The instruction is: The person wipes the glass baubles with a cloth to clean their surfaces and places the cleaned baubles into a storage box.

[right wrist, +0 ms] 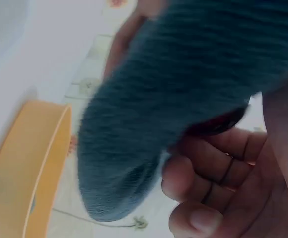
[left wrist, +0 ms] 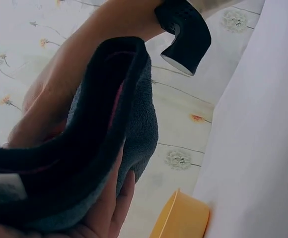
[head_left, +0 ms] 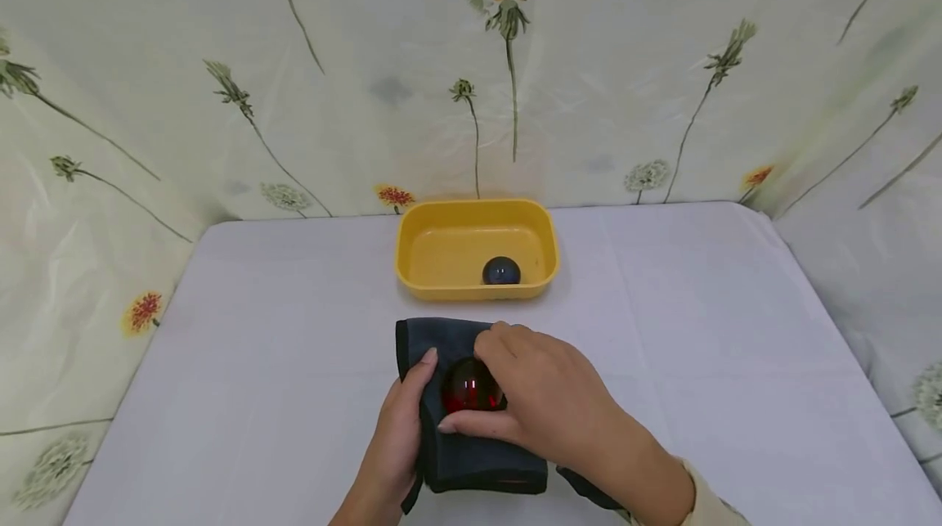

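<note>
My left hand [head_left: 397, 428] grips a folded dark blue-grey cloth [head_left: 486, 460] with black edging, its thumb lying on top. Against the cloth sits a dark red glassy ball [head_left: 468, 387], which my right hand [head_left: 552, 391] pinches between thumb and fingers. In the left wrist view the cloth [left wrist: 141, 124] shows its dark edge and a white label. The right wrist view has the ball [right wrist: 218, 124] mostly hidden behind the cloth [right wrist: 149, 99], with curled fingers [right wrist: 179, 176] beside it.
Beyond the hands, a yellow rectangular tray [head_left: 434, 293] stands near the back of the white-covered table [head_left: 280, 362]. A dark blue ball [head_left: 501, 271] lies in its front right part. Behind rises a flower-printed curtain [head_left: 368, 101].
</note>
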`<state>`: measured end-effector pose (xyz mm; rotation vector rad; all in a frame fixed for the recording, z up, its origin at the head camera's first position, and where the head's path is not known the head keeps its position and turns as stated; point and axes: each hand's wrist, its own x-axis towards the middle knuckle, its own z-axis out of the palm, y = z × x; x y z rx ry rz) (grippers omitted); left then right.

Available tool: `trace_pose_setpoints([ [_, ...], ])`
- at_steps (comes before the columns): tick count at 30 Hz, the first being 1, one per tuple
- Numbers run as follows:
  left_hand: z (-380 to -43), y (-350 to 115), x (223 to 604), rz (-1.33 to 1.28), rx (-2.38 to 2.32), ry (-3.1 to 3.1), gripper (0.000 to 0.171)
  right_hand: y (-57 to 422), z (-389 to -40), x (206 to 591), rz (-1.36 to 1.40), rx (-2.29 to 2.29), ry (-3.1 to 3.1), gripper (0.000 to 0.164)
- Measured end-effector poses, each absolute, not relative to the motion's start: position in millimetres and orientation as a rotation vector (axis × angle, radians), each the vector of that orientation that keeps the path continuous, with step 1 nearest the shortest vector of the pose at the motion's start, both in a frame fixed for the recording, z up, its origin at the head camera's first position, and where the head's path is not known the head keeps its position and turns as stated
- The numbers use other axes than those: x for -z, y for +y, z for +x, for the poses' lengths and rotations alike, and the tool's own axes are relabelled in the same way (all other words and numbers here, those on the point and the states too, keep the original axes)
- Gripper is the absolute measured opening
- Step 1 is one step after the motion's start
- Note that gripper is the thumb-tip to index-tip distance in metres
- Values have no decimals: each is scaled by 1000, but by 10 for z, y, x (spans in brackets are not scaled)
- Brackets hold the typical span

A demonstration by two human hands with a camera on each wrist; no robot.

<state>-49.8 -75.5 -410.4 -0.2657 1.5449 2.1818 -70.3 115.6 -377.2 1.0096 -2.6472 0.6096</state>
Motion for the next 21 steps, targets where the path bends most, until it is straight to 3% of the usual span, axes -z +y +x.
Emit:
trace_pose_setpoints([
  [11,-503,-794,4076,-320,-2131,1651,70,1430,-728,3626,1259,-828,-2809,81],
  [16,-498,-778,4095,-284,-2187,1577,65,1403,-712,3625,1402,-796,-2738,70],
  [21,-486,-761,4123,-236,-2244,1532,58,1299,-680,3683,1322,-775,-2738,60],
])
